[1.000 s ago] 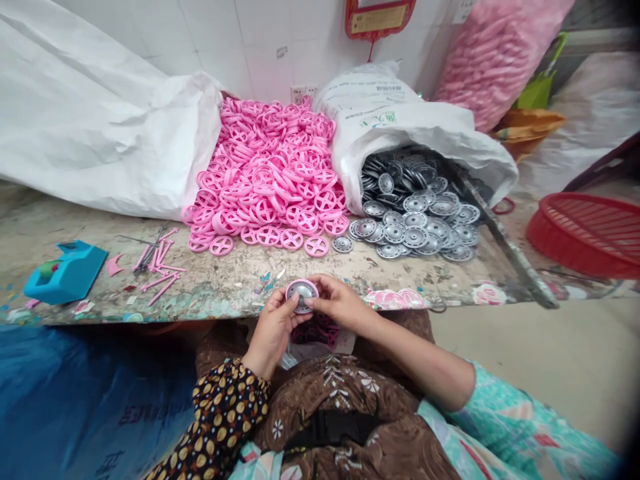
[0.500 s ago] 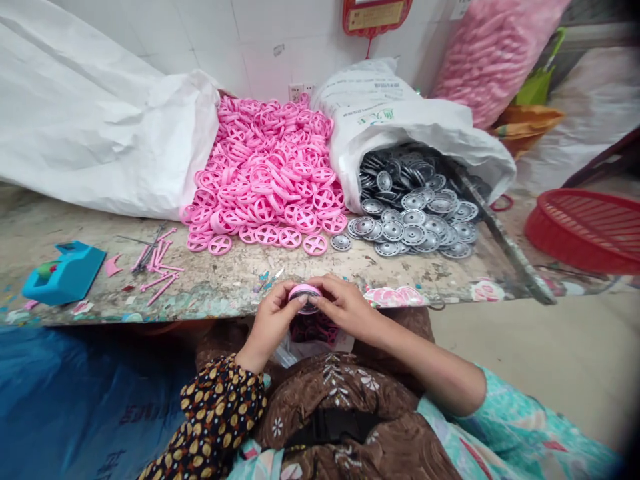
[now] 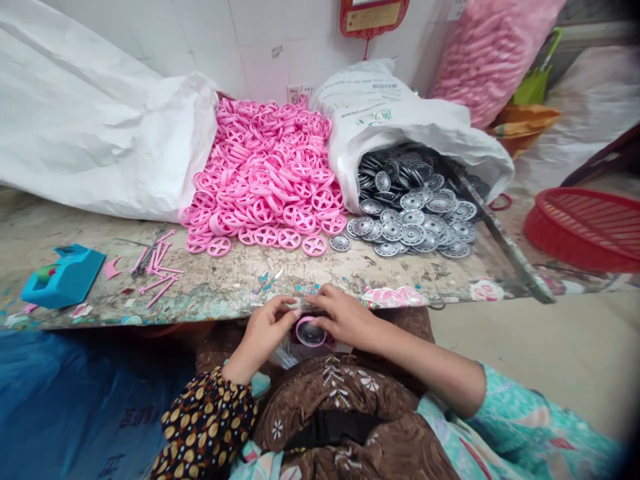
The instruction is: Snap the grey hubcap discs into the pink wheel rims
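A pink wheel with a dark grey disc (image 3: 311,333) in it sits just below my hands, over the plastic bag (image 3: 286,352) in my lap. My left hand (image 3: 267,328) is open at its left, with the thumb and fingers apart. From the right, my right hand (image 3: 345,319) reaches over it with loosened fingers. The right thumb overlaps the wheel's edge; whether it still touches is unclear. Beyond the hands lie a pile of pink spoked wheels (image 3: 270,177) and a heap of grey discs (image 3: 413,233) spilling from a white sack (image 3: 400,123).
A blue tape dispenser (image 3: 65,275) and pink and grey rods (image 3: 159,272) lie on the left of the worn table (image 3: 220,283). A metal bar (image 3: 515,257) juts past the table edge at right, near a red basket (image 3: 575,230). Another white sack (image 3: 110,140) lies at left.
The wheel has dropped from between both hands' fingers to just below them, its disc side now turned up. My hands have loosened and moved slightly apart, the left one leftward.
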`<action>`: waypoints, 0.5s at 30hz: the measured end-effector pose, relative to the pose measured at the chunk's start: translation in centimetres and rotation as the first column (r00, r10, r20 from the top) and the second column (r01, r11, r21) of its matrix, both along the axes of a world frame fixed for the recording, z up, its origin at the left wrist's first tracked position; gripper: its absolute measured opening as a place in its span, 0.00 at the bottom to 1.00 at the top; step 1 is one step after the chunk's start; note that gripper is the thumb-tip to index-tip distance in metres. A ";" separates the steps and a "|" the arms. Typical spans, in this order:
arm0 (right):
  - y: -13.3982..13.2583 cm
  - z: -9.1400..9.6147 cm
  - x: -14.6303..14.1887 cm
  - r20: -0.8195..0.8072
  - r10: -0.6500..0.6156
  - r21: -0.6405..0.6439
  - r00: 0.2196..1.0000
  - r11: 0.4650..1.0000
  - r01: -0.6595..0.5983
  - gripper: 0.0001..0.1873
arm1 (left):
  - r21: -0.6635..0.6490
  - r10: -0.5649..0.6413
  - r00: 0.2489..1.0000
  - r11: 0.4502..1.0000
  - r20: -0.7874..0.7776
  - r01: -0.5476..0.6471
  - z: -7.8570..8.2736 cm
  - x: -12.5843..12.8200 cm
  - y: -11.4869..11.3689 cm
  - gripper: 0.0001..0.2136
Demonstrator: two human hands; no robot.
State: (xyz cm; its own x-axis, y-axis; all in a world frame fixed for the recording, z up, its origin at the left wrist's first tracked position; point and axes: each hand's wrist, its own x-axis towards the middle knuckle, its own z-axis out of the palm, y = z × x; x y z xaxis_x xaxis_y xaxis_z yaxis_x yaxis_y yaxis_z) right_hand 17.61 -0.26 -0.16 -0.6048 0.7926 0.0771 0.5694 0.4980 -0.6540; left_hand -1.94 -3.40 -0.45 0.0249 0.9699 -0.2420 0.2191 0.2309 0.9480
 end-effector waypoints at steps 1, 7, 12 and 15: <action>0.6 0.0 0.0 0.061 -0.032 0.076 0.998 0.997 0.027 0.17 | -0.002 0.030 1.000 1.000 -0.008 -0.030 0.1 -0.3 0.1 0.14; 7.8 -0.4 -1.6 0.212 -0.350 0.350 0.912 0.899 0.264 0.13 | -0.084 0.075 0.995 0.994 0.061 -0.070 -0.6 0.4 0.9 0.12; 7.7 -0.5 -3.2 0.179 -0.219 0.298 0.959 0.941 0.159 0.10 | 0.054 0.127 0.990 0.990 0.052 -0.130 -1.2 0.5 1.2 0.13; 5.1 0.2 -3.1 -0.039 -0.010 0.093 0.999 0.996 0.014 0.09 | 0.298 0.162 0.985 0.945 -0.063 -0.136 -0.9 -0.1 1.4 0.15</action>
